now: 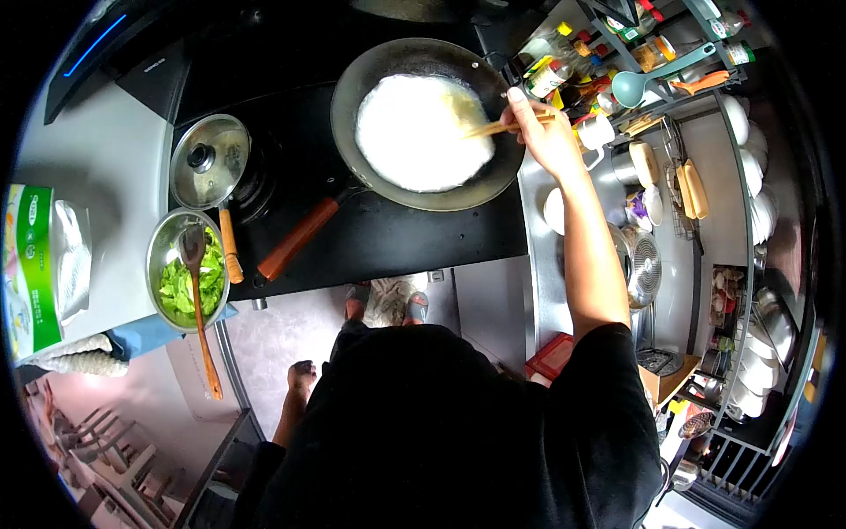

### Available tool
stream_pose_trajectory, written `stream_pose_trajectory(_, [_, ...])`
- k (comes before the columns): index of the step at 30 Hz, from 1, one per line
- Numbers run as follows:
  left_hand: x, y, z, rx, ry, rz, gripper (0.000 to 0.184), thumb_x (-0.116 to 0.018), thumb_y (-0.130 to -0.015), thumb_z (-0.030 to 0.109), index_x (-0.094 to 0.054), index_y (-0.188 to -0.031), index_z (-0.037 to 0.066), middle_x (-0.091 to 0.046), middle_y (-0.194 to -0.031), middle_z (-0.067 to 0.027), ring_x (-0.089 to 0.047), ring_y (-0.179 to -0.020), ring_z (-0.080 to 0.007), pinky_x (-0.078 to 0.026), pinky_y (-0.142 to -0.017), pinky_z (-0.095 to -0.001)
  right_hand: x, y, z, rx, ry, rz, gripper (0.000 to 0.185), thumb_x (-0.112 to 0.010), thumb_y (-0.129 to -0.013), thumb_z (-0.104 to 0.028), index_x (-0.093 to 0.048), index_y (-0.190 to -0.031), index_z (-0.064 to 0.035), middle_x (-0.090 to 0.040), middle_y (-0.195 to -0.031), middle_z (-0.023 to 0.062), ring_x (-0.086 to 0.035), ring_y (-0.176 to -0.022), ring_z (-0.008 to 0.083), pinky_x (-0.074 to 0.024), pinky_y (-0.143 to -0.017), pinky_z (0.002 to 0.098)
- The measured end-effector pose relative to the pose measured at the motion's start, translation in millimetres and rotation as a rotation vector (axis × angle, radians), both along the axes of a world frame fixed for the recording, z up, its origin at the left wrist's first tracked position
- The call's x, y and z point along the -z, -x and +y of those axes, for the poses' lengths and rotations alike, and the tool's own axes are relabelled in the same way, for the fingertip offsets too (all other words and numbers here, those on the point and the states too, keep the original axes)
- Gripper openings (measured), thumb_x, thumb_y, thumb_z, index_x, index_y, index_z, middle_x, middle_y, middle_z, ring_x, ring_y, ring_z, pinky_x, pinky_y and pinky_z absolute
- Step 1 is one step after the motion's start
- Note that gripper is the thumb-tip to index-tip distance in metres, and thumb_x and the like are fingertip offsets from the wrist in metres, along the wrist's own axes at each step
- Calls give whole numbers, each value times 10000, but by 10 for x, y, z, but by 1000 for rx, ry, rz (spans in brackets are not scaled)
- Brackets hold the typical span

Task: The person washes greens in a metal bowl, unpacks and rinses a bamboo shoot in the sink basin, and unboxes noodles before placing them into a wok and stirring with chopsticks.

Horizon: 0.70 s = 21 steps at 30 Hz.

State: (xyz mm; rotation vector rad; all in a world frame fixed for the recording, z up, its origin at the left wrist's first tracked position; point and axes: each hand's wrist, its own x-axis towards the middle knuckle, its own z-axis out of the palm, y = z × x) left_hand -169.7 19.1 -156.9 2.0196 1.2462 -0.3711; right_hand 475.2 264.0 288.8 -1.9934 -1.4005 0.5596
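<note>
My right hand [539, 132] grips a pair of wooden chopsticks [498, 129] over the right side of a wok [348, 115]. Their tips reach into bubbling white, foamy liquid [414, 141], with a pale yellowish patch near them; what that patch is I cannot make out. The wok sits on the black stove [423, 242], its brown wooden handle [300, 238] pointing to the lower left. My left hand [302, 376] hangs low beside my body, away from the stove, with its fingers curled in and nothing visible in it.
Left of the wok stands a small lidded pan [211, 150]. Below it, a metal bowl [159, 300] of green leaves has a wooden spatula [199, 309] across it. A green-and-white package [35, 264] lies far left. Bottles [548, 78] and a ladle [630, 88] are at upper right.
</note>
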Motion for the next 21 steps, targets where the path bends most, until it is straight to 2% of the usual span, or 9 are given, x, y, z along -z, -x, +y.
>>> stream_pose_trajectory(3, [-91, -26, 14, -61, 23, -107, 46, -630, -731, 123, -617, -760, 90, -591, -740, -72, -621, -685, -239, -482, -556, -368, 302, -66, 91, -82, -15, 119, 608, -504, -990, -603, -732, -881, -51, -678, -766, 21, -586, -678, 117, -496, -679, 267])
stream_pose_trajectory(6, [-258, -117, 36, 93, -250, -74, 18, -615, -734, 93, -599, -725, 89, -549, -685, -75, -573, -622, -239, -451, -522, -359, 255, -43, -39, -94, 71, -98, 585, -506, -1001, -571, -729, -890, -41, -673, -759, 35, -587, -679, 117, -483, -662, 272])
stream_pose_trajectory(9, [-460, -211, 190, -134, 99, -73, 65, -607, -762, 144, -610, -718, 97, -591, -720, -104, -613, -685, -298, -485, -580, -389, -63, 16, -346, -32, -24, 9, 581, -499, -1008, -558, -728, -896, -36, -682, -776, 43, -591, -687, 119, -485, -663, 271])
stream_pose_trajectory(13, [348, -25, 140, 143, -106, -34, 225, -621, -767, 306, -604, -710, 89, -649, -780, -149, -649, -794, -372, -489, -649, -485, -210, 221, -749, 35, -56, -82, 483, -518, -1037, -437, -735, -928, -20, -697, -805, 56, -602, -683, 118, -492, -640, 272])
stream_pose_trajectory(14, [220, 35, 104, -258, 18, -218, 247, -617, -773, 318, -592, -699, 84, -626, -735, -160, -632, -745, -382, -478, -622, -486, -126, 195, -816, 30, -216, -77, 433, -548, -1029, -399, -741, -941, -22, -704, -804, 70, -608, -662, 128, -495, -629, 279])
stream_pose_trajectory(15, [340, 16, 138, -122, -42, -177, 247, -612, -777, 319, -592, -693, 87, -623, -730, -163, -632, -745, -387, -480, -623, -487, 105, 158, -877, 64, -373, 2, 373, -594, -1011, -350, -741, -941, -16, -698, -792, 97, -604, -634, 133, -497, -625, 283])
stream_pose_trajectory(17, [607, 38, 206, 155, -161, -88, 251, -604, -786, 320, -592, -681, 93, -618, -720, -170, -632, -743, -398, -483, -625, -489, 58, 348, -1064, -25, -298, -233, 321, -626, -996, -297, -731, -936, 0, -696, -801, 121, -615, -637, 143, -501, -627, 292])
stream_pose_trajectory(20, [599, -19, 394, 159, -220, -177, 267, -597, -788, 326, -575, -651, 98, -601, -690, -172, -624, -724, -406, -475, -613, -490, 187, 422, -1203, -80, -254, -224, 198, -674, -956, -180, -716, -928, 11, -678, -788, 145, -685, -737, 256, -525, -643, 340])
stream_pose_trajectory(21, [149, -191, 624, 190, -225, -199, 267, -597, -788, 326, -575, -651, 98, -601, -690, -172, -624, -724, -406, -475, -613, -490, 233, 462, -1248, -74, -344, -226, 187, -679, -950, -166, -710, -919, 15, -670, -783, 145, -685, -738, 279, -533, -647, 350])
